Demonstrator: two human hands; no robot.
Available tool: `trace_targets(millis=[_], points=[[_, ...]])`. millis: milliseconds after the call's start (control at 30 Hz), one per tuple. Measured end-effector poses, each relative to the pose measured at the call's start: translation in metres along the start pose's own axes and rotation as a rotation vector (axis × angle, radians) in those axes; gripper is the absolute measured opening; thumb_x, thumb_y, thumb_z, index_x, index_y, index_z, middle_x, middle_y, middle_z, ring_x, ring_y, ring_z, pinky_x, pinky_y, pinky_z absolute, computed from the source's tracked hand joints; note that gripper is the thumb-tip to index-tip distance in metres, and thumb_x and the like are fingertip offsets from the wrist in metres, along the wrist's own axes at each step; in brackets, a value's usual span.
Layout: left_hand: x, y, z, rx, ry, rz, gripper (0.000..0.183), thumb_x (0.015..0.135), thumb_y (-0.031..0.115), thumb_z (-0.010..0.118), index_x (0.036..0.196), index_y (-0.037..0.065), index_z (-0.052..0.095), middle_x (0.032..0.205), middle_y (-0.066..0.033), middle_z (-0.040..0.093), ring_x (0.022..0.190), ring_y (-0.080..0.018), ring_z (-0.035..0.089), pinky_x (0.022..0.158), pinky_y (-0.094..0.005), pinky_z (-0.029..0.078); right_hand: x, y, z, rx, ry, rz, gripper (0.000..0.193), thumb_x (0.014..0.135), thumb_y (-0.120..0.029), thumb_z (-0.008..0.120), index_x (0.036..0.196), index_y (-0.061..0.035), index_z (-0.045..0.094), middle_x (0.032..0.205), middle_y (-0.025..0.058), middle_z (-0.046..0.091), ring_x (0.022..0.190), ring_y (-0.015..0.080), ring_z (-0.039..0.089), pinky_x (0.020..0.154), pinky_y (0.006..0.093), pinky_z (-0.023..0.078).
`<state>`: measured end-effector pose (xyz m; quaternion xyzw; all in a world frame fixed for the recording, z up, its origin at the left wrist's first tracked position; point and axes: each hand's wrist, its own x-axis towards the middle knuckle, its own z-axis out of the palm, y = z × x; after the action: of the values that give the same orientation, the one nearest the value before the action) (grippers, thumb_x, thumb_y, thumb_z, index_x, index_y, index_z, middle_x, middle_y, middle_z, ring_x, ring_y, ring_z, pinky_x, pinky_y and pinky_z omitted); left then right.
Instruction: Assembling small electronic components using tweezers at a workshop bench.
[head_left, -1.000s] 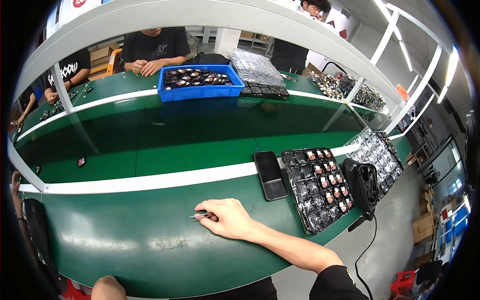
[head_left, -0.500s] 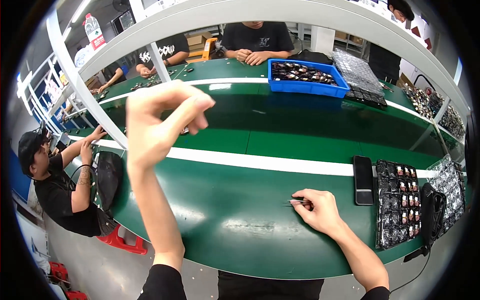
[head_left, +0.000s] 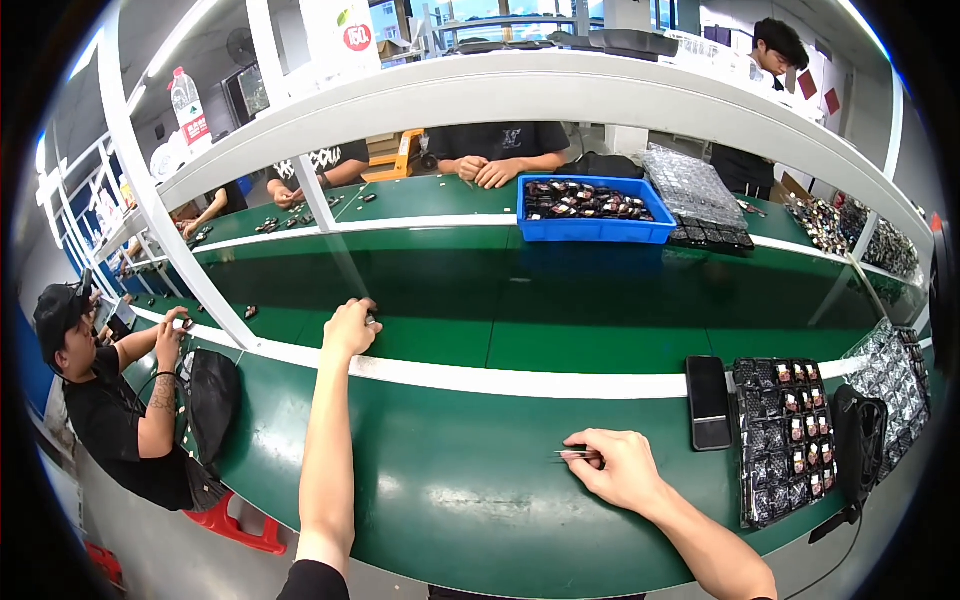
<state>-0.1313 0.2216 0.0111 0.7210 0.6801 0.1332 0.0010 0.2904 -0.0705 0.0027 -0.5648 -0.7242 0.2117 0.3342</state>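
Observation:
My left hand (head_left: 350, 328) reaches out over the green belt beyond the white strip. Its fingers are closed round a small dark part (head_left: 371, 318), which is mostly hidden, with only a bit showing at the fingertips. Low over the near green table, my right hand (head_left: 622, 468) pinches thin metal tweezers (head_left: 572, 455), their tips pointing left. A black phone (head_left: 708, 402) lies to the right of that hand, and a black compartment tray (head_left: 786, 440) with several small parts in its right columns lies beside the phone.
Across the belt stand a blue bin (head_left: 598, 230) full of small parts and stacked trays under clear plastic (head_left: 695, 185). A white frame (head_left: 560, 95) spans overhead. A black pouch (head_left: 860, 435) with a cable lies far right. Co-workers sit at left and opposite; a black bag (head_left: 212, 400) rests left.
My left hand has come down from its raised place to the belt and closed round the small part. My right hand keeps the tweezers in nearly the same place. The view has tilted up.

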Motion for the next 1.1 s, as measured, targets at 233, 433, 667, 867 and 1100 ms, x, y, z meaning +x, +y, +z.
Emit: trace_targets(millis=[233, 433, 667, 867, 1100], points=[[0.0, -0.001, -0.006, -0.068, 0.016, 0.001, 0.036, 0.096, 0.006, 0.077, 0.132, 0.011, 0.077, 0.131, -0.0133, 0.075, 0.123, -0.0358, 0.073, 0.104, -0.0504, 0.06, 0.004, 0.005, 0.005, 0.039, 0.057, -0.05, 0.019, 0.094, -0.017, 0.086, 0.109, -0.0063, 0.084, 0.079, 0.0072, 0.077, 0.064, 0.0172, 0.07, 0.062, 0.0331, 0.056], [-0.014, 0.018, 0.005, -0.077, 0.08, 0.143, 0.033, 0.093, 0.005, 0.075, 0.125, 0.011, 0.081, 0.117, -0.0156, 0.08, 0.109, -0.0353, 0.078, 0.099, -0.0488, 0.061, 0.002, -0.002, -0.001, 0.035, -0.036, 0.029, 0.018, 0.097, -0.021, 0.079, 0.11, -0.0096, 0.082, 0.092, 0.0094, 0.083, 0.079, 0.0257, 0.08, 0.073, 0.0396, 0.063], [-0.029, 0.026, -0.007, -0.549, -0.129, 0.104, 0.026, 0.093, -0.009, 0.072, 0.118, -0.006, 0.078, 0.085, -0.0114, 0.077, 0.077, -0.0191, 0.079, 0.075, -0.0339, 0.062, 0.001, 0.005, 0.003, 0.025, -0.015, -0.018, 0.022, 0.099, -0.025, 0.082, 0.115, -0.0084, 0.083, 0.082, 0.0085, 0.079, 0.071, 0.0225, 0.075, 0.068, 0.037, 0.059], [-0.098, 0.1, -0.005, -0.723, -0.205, 0.341, 0.022, 0.099, -0.003, 0.072, 0.118, 0.0, 0.082, 0.102, -0.009, 0.075, 0.092, -0.0167, 0.076, 0.086, -0.033, 0.061, -0.003, 0.002, -0.003, 0.034, -0.056, -0.004, 0.02, 0.101, -0.024, 0.075, 0.113, -0.0081, 0.079, 0.092, 0.0111, 0.083, 0.083, 0.0294, 0.08, 0.077, 0.0434, 0.063], [-0.182, 0.145, 0.002, -0.552, -0.064, 0.642, 0.019, 0.099, 0.006, 0.071, 0.115, 0.008, 0.081, 0.091, -0.0075, 0.069, 0.095, -0.0288, 0.065, 0.098, -0.043, 0.052, 0.001, 0.008, 0.003, 0.023, 0.011, -0.061, 0.022, 0.098, -0.022, 0.082, 0.113, -0.0064, 0.082, 0.085, 0.0083, 0.08, 0.07, 0.0212, 0.077, 0.066, 0.0355, 0.06]])
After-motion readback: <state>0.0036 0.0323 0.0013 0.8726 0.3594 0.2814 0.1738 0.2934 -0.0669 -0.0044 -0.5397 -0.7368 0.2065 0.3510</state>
